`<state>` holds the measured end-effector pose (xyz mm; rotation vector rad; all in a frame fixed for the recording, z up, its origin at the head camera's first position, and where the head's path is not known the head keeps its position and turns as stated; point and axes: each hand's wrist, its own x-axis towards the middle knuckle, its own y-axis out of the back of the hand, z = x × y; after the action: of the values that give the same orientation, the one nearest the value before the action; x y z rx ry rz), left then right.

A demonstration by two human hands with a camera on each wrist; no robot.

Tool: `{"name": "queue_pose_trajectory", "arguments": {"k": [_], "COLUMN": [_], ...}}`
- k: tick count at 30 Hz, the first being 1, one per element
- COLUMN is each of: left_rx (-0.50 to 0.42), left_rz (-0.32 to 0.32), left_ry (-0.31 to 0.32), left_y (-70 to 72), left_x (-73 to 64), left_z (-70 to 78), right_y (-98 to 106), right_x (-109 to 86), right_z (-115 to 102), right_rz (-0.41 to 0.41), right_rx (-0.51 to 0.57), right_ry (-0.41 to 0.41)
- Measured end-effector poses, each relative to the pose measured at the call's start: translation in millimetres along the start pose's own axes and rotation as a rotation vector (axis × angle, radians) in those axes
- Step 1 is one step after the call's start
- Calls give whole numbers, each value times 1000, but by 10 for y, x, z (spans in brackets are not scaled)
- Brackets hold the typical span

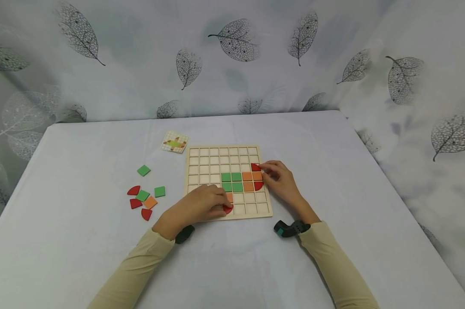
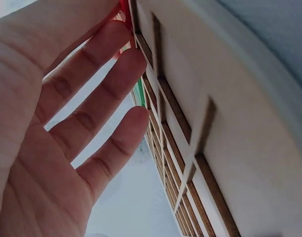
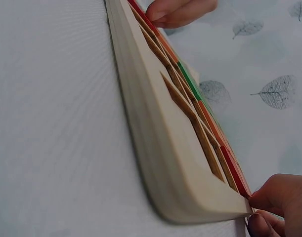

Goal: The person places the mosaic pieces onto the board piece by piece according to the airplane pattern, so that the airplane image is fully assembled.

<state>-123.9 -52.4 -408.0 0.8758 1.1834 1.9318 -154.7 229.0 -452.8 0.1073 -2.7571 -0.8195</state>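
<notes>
A square wooden grid board lies on the table, with green tiles and orange tiles in its cells. My left hand reaches over the lower left of the board, its thumb and index finger pinching a red quarter-circle tile at a cell. In the left wrist view, the other fingers extend loosely beside the grid. My right hand holds the board's right edge with fingertips, close against another red quarter-circle tile. One more red tile sits below the orange ones.
Left of the board lie loose tiles: several red ones, several green ones and an orange one. A small pattern card lies beyond the board's upper left corner. Leaf-patterned cloth hangs behind the white-covered table.
</notes>
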Motion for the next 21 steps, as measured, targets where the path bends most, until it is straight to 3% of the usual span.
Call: {"name": "queue_pose_trajectory", "arguments": {"k": [10, 16, 21], "left_rx": [-9, 26, 80], "left_rz": [44, 20, 62], "left_ry": [-15, 13, -20], "left_y": [-4, 35, 63], "left_x": [-3, -50, -122], "left_z": [6, 31, -15], "right_y": [-6, -9, -12], "right_x": [0, -7, -7], "right_z": [-18, -30, -46], "right_rz": [5, -3, -3], "right_rx": [-5, -22, -25], "right_ry": [-4, -14, -21]}}
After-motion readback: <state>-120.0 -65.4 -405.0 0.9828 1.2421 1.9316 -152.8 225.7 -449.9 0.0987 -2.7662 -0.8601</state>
